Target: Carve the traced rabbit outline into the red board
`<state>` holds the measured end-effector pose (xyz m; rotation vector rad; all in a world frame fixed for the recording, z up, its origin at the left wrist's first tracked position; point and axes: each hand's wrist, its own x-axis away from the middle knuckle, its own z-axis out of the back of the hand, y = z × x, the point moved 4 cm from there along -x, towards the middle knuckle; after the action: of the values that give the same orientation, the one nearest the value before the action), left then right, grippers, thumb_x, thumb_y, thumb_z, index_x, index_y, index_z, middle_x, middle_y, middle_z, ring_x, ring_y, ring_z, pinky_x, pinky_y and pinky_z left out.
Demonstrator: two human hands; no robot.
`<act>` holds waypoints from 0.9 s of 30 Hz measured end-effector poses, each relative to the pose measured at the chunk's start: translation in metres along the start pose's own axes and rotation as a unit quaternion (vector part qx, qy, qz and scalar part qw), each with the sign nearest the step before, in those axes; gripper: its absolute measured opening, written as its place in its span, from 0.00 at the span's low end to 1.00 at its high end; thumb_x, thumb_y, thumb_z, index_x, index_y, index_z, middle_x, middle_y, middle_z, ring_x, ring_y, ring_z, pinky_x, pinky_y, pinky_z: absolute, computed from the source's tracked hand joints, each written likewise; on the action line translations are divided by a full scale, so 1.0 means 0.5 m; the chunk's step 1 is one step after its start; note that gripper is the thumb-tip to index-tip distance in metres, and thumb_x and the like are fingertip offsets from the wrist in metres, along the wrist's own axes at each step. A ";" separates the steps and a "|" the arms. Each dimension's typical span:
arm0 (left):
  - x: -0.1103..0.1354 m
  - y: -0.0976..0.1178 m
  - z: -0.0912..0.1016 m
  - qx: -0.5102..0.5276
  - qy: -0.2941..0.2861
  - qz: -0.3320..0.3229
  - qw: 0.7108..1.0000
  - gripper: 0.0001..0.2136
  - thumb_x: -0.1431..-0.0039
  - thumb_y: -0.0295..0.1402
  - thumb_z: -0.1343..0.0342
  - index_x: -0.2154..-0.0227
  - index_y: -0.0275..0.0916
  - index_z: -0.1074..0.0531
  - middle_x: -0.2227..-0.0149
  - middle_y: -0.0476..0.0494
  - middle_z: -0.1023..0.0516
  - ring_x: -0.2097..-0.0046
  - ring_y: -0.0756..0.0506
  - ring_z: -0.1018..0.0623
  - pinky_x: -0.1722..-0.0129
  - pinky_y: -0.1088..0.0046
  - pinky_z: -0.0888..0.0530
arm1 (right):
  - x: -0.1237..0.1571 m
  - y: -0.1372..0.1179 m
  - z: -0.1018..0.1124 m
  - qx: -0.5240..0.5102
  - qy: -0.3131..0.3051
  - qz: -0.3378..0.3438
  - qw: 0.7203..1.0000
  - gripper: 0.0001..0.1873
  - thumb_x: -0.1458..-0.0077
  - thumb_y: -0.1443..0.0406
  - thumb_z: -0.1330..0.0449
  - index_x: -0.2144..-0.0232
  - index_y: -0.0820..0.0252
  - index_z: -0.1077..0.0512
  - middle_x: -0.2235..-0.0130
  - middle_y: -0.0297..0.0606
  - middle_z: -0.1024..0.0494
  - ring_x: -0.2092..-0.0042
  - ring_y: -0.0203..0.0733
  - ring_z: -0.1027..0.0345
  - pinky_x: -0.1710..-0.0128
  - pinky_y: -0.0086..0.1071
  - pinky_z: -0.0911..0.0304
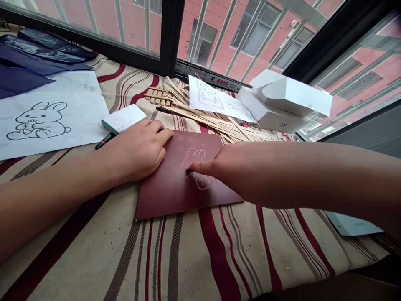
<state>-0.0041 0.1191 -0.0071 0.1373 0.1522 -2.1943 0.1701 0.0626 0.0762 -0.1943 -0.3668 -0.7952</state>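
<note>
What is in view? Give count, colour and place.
Board: 1, maroon, centre
Rabbit outline: 1, pale, on board
Striped cloth: 1, beige and maroon, beneath board
Rabbit drawing: 1, black on white, left
Sheeting: count unclear, dark blue, upper left
Pad: 1, white and green, left of board
Near pen: 1, black, by pad
Wooden strips: many, tan, behind board
Far pen: 1, black, by strips
Slatted wood: count unclear, tan, left of strips
Illustrated sheet: 1, white, over strips
Window frame: 1 in sections, black, back
Box: count unclear, white, by window frame
Bars: many, pale, outside
Building: 1, pink, outside
Panel: 1, whitish, lower right
Left grip: 1, bare hand, on board
Right grip: 1, bare hand, at rabbit outline
</note>
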 end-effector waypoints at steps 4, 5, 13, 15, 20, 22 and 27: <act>-0.002 -0.007 0.000 0.009 -0.005 0.006 1.000 0.26 0.33 0.33 0.65 0.45 0.32 0.25 0.48 0.29 0.23 0.47 0.32 0.23 0.41 0.48 0.25 | -0.006 -0.022 -0.008 0.110 -0.066 0.006 0.992 0.16 0.45 0.75 0.36 0.57 0.56 0.14 0.72 0.42 0.19 0.76 0.41 0.34 0.78 0.35 0.48; -0.003 -0.008 0.000 0.017 -0.009 0.009 1.000 0.26 0.33 0.32 0.65 0.45 0.32 0.25 0.47 0.30 0.23 0.47 0.33 0.23 0.41 0.49 0.25 | -0.007 -0.027 -0.007 0.134 -0.049 0.026 0.989 0.18 0.44 0.74 0.36 0.54 0.58 0.14 0.74 0.42 0.20 0.77 0.41 0.35 0.78 0.36 0.50; -0.004 0.003 -0.002 -0.033 -0.023 -0.020 0.999 0.25 0.33 0.30 0.63 0.44 0.27 0.25 0.49 0.27 0.23 0.46 0.30 0.24 0.40 0.48 0.26 | 0.002 -0.004 -0.018 0.243 -0.009 0.098 0.965 0.27 0.35 0.71 0.40 0.34 0.60 0.26 0.70 0.40 0.18 0.80 0.35 0.41 0.77 0.35 0.60; -0.004 0.002 -0.003 -0.031 -0.014 -0.018 0.999 0.24 0.33 0.31 0.62 0.45 0.28 0.25 0.49 0.27 0.23 0.47 0.30 0.23 0.41 0.48 0.25 | 0.005 0.013 -0.025 0.224 -0.011 0.102 0.969 0.34 0.37 0.75 0.40 0.30 0.58 0.31 0.66 0.39 0.16 0.78 0.35 0.39 0.77 0.34 0.59; -0.005 -0.001 -0.006 -0.041 -0.013 -0.012 0.999 0.23 0.33 0.30 0.61 0.45 0.29 0.25 0.49 0.28 0.24 0.47 0.30 0.24 0.42 0.49 0.25 | 0.009 0.055 -0.059 0.137 0.034 0.125 0.982 0.46 0.42 0.81 0.41 0.25 0.54 0.39 0.59 0.38 0.14 0.72 0.35 0.33 0.74 0.30 0.54; -0.005 -0.001 -0.006 -0.044 -0.018 -0.009 0.999 0.22 0.33 0.29 0.61 0.45 0.29 0.26 0.48 0.28 0.24 0.46 0.30 0.24 0.41 0.49 0.25 | 0.011 0.067 -0.071 0.124 0.069 0.131 0.981 0.42 0.39 0.79 0.42 0.26 0.53 0.37 0.61 0.38 0.15 0.73 0.35 0.35 0.74 0.30 0.55; -0.004 -0.002 -0.006 -0.048 -0.022 -0.009 0.999 0.22 0.33 0.28 0.60 0.45 0.31 0.26 0.47 0.28 0.24 0.45 0.31 0.24 0.39 0.50 0.26 | 0.010 0.087 -0.086 0.073 0.095 0.130 0.984 0.35 0.33 0.74 0.43 0.27 0.48 0.34 0.61 0.36 0.15 0.70 0.35 0.30 0.73 0.29 0.52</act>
<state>-0.0035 0.1218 -0.0097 0.0342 0.2359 -2.2018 0.2156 0.0762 0.0374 -0.0260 -0.2133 -0.5211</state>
